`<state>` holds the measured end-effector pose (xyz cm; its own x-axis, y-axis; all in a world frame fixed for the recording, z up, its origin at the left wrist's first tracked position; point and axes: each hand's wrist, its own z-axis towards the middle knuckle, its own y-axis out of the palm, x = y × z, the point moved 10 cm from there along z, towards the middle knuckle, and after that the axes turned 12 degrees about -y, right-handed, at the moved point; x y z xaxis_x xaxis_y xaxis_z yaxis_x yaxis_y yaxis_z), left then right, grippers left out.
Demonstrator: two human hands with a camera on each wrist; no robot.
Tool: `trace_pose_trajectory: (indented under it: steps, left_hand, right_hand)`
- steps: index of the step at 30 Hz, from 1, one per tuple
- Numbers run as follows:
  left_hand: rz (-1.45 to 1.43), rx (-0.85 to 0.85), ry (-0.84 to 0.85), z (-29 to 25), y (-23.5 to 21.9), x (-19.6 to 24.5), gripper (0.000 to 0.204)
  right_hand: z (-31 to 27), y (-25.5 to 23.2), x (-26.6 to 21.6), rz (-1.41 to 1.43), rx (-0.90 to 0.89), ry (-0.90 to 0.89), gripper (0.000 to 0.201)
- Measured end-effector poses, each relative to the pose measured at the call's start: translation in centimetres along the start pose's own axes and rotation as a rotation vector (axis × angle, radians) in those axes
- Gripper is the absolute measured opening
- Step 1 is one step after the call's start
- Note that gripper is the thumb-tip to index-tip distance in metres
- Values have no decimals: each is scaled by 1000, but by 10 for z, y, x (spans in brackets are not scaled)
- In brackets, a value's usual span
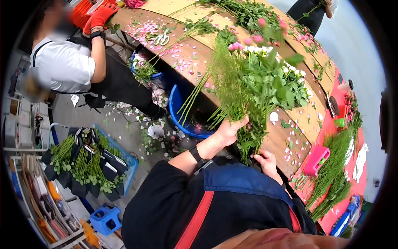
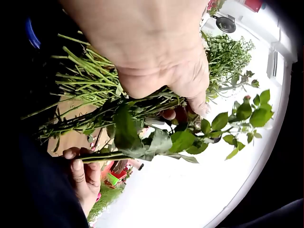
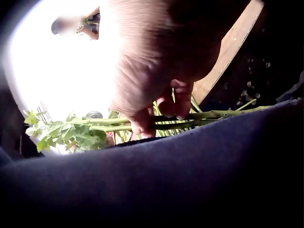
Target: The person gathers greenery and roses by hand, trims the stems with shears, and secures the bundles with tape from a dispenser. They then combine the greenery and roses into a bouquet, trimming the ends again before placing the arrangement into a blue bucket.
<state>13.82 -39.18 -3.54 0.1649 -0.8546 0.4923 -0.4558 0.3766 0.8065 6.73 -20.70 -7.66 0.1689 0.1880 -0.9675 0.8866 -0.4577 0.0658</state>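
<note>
Hands: two, the left hand and right hand, both holding greenery.
Bunch: one green bunch, gripped in the left hand's curled fingers, foliage beyond the thumb side.
Stems: two green stems, pinched between the right hand's thumb and fingers, leafy tops beside the bunch.
Blue buckets: two, a nearer bucket and a farther bucket.
Views: right wrist separates both stems; left wrist bares the bunch's cut ends; only head shows the blue stool.
</note>
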Motion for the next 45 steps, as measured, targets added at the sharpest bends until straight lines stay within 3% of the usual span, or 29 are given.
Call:
trace_pose_trajectory:
  steps: [2, 11, 15, 22, 23, 25, 27, 29, 30, 33, 34, 37, 38, 40, 41, 43, 45]
  left_hand:
    - [89, -91, -15, -2, 4, 2, 33]
    - [8, -83, 50, -16, 10, 16, 36]
    - [-18, 26, 15, -13, -7, 10, 34]
    - [-93, 139, 104, -22, -29, 19, 31]
    - [-101, 168, 101, -24, -33, 19, 30]
    - [-110, 224, 85, -28, -43, 18, 29]
    - [-183, 220, 100, -36, -44, 24, 29]
    - [-147, 286, 139, -48, -55, 30, 31]
    - [-58, 373, 186, -50, -76, 29, 33]
    - [14, 393, 319, -76, -72, 58, 44]
    - [-44, 337, 280, -79, -70, 59, 50]
    - [-95, 344, 141, -95, -94, 53, 39]
    - [-108, 384, 168, -101, -107, 54, 32]
    - [-135, 407, 175, -112, -119, 57, 30]
    - [-148, 416, 183, -118, -124, 60, 30]
    - [-148, 461, 196, -126, -138, 62, 29]
    - [-154, 484, 211, -135, -154, 64, 28]
  right_hand:
    - [0, -4, -2, 2, 9, 0, 22]
    - [3, 12, 16, 50, -81, 54, 21]
    - [9, 26, -15, -130, -148, -221, 21]
    - [11, 29, 12, -222, -263, -59, 21]
    - [14, 34, 3, -338, -338, -243, 25]
    - [20, 50, -16, -555, -376, -351, 30]
    - [26, 68, -28, -553, -379, -356, 28]
    - [33, 85, -1, -685, -671, -152, 23]
    - [36, 94, -1, -633, -653, -289, 22]
    - [43, 106, 36, -434, -762, -68, 23]
    - [46, 120, 19, -459, -810, -108, 26]
    - [51, 158, -14, -611, -1077, -238, 36]
    - [57, 162, -8, -656, -1176, -34, 41]
    - [101, 169, -9, -560, -1128, 44, 42]
    - [135, 168, -22, -572, -955, 101, 40]
    - [213, 167, -39, -581, -641, -92, 30]
    - [280, 161, -19, -537, -405, -56, 21]
